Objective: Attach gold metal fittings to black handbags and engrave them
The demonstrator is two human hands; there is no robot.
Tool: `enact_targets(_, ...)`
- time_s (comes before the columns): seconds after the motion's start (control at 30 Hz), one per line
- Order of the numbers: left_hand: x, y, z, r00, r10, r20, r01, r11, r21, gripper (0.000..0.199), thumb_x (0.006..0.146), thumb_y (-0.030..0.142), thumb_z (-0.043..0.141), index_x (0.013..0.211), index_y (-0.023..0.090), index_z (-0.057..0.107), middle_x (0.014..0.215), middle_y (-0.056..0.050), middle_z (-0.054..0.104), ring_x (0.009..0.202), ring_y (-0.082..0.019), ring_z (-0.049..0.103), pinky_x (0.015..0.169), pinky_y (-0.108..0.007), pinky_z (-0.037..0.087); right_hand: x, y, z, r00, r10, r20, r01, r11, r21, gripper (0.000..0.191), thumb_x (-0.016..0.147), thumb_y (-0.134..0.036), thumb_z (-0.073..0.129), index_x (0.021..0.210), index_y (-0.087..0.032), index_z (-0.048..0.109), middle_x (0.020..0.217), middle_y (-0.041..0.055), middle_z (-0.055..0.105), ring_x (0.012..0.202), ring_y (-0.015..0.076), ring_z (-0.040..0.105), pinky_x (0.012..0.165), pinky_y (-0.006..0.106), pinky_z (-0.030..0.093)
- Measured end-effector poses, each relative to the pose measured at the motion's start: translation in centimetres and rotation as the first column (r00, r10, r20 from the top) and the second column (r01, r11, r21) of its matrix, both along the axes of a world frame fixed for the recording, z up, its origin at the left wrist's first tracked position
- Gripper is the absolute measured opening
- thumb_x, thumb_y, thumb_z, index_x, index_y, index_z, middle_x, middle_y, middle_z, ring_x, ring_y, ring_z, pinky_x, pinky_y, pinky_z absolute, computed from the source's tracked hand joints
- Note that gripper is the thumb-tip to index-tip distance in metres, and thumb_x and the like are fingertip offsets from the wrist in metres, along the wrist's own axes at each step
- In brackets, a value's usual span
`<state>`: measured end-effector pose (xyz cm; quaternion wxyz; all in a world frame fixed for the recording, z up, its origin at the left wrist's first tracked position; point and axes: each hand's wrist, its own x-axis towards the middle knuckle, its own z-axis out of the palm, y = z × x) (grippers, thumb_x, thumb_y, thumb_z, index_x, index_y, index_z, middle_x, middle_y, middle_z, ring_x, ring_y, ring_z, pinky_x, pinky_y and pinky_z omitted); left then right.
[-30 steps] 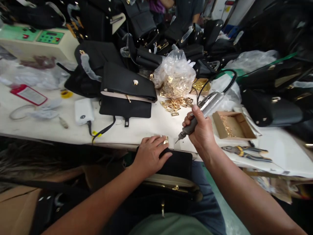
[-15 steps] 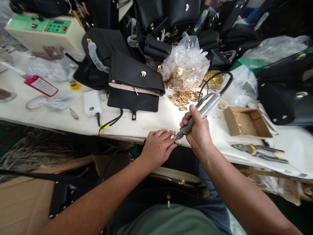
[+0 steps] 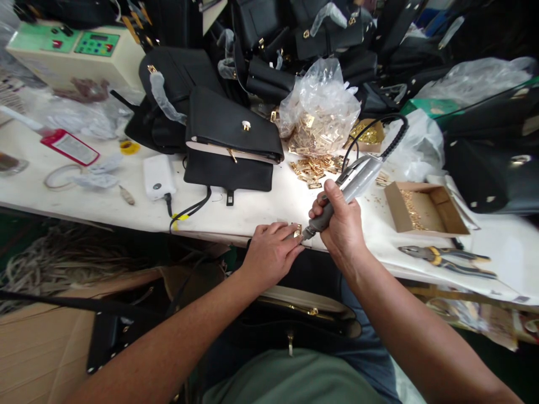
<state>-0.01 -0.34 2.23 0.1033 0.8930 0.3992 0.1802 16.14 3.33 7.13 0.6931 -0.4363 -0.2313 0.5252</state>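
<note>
My right hand (image 3: 343,221) is wrapped round a grey electric screwdriver (image 3: 357,178), whose tip points down and left. That tip meets a small gold metal piece (image 3: 297,230) at the table's front edge. Pressed over the same piece, the fingers of my left hand (image 3: 272,249) lie close together on black material. An open black bag (image 3: 311,325) with a gold zipper rests on my lap below both hands. Loose gold plates (image 3: 315,168) are heaped beyond the screwdriver, beside a clear plastic bag (image 3: 324,106) full of similar pieces.
A closed-flap black handbag (image 3: 231,126) stands left of the gold plates, near a white power box (image 3: 159,177). To the right are a cardboard box (image 3: 433,210) of small screws and pliers (image 3: 446,261). More black bags fill the back.
Both hands and the screwdriver hold nearly the same place. The cable behind the screwdriver has shifted slightly. At the back, a black bag with a plastic-wrapped strap has moved into view.
</note>
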Motion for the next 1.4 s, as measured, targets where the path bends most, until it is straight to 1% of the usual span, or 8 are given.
enact_targets(0.2,0.0,0.0,-0.1,1.000,-0.004,0.004,0.004,1.000,-0.006,0.025,0.104,0.039,0.054,0.117,0.028,0.073,0.139,-0.002,0.067,0.127,-0.025,0.056,0.095,-0.047,0.041,-0.1,-0.2,-0.3,0.999,-0.006,0.035,0.005,1.000,0.003,0.041,0.074,-0.047,0.087,0.072,-0.020,0.056,0.060,-0.0061,0.053,0.046,0.0087,0.050,0.043,0.023,0.047)
enact_targets(0.37,-0.1,0.0,-0.2,1.000,-0.006,0.003,0.006,1.000,-0.025,0.028,0.101,0.045,0.060,0.122,0.029,0.071,0.141,-0.001,0.066,0.129,-0.026,0.055,0.095,-0.048,0.041,0.1,-0.3,0.0,0.995,-0.004,0.097,0.002,1.000,0.017,0.042,0.076,-0.049,0.085,0.071,-0.021,0.055,0.057,-0.0064,0.052,0.045,0.0095,0.051,0.043,0.023,0.047)
enact_targets(0.5,-0.2,0.0,-0.2,1.000,-0.013,-0.011,0.013,1.000,-0.028,0.030,0.100,0.045,0.061,0.123,0.029,0.069,0.143,-0.001,0.065,0.130,-0.027,0.055,0.096,-0.049,0.041,0.6,0.2,0.4,0.987,-0.064,0.148,0.054,0.996,0.071,0.039,0.077,-0.047,0.085,0.071,-0.021,0.057,0.056,-0.0059,0.053,0.045,0.0098,0.052,0.043,0.023,0.048)
enact_targets(0.63,-0.2,0.0,-0.2,1.000,-0.018,-0.007,0.018,1.000,-0.023,0.028,0.099,0.044,0.062,0.122,0.029,0.069,0.144,0.000,0.064,0.130,-0.027,0.055,0.096,-0.048,0.042,0.5,1.1,0.1,0.954,-0.122,0.274,0.099,0.991,0.094,0.041,0.077,-0.051,0.083,0.065,-0.020,0.058,0.051,-0.0042,0.056,0.040,0.0101,0.050,0.038,0.023,0.044)
enact_targets(0.77,-0.2,0.0,-0.3,1.000,-0.014,0.006,0.014,1.000,-0.017,0.028,0.099,0.044,0.062,0.122,0.029,0.069,0.144,-0.002,0.064,0.129,-0.027,0.054,0.096,-0.048,0.042,-0.2,1.7,-0.7,0.913,-0.088,0.398,0.062,0.995,0.076,0.044,0.078,-0.055,0.081,0.063,-0.020,0.059,0.050,-0.0027,0.058,0.036,0.0109,0.049,0.032,0.024,0.040)
enact_targets(0.97,-0.2,0.1,-0.3,1.000,-0.008,0.014,0.009,0.999,-0.033,0.029,0.099,0.044,0.063,0.123,0.029,0.069,0.144,-0.002,0.064,0.129,-0.027,0.054,0.097,-0.049,0.041,-0.7,1.6,-1.4,0.868,-0.053,0.494,0.020,0.997,0.073,0.044,0.079,-0.054,0.081,0.061,-0.019,0.061,0.051,-0.0010,0.060,0.039,0.0111,0.051,0.036,0.024,0.041)
enact_targets(1.13,-0.2,0.1,-0.1,1.000,-0.008,0.020,0.009,0.999,-0.035,0.029,0.099,0.043,0.062,0.123,0.028,0.069,0.144,-0.003,0.064,0.129,-0.028,0.054,0.098,-0.049,0.041,-0.8,1.3,-1.1,0.841,-0.026,0.540,-0.017,0.997,0.075,0.043,0.078,-0.053,0.082,0.062,-0.019,0.061,0.052,-0.0010,0.061,0.042,0.0116,0.052,0.040,0.024,0.043)
enact_targets(1.4,-0.1,0.1,-0.2,1.000,-0.007,0.008,0.007,1.000,-0.028,0.029,0.098,0.044,0.063,0.121,0.027,0.070,0.143,-0.004,0.064,0.128,-0.028,0.055,0.098,-0.050,0.042,-1.1,1.1,-0.2,0.735,0.067,0.675,-0.142,0.988,0.056,0.035,0.080,-0.044,0.077,0.062,-0.020,0.059,0.055,-0.0007,0.059,0.051,0.0128,0.053,0.048,0.026,0.045)
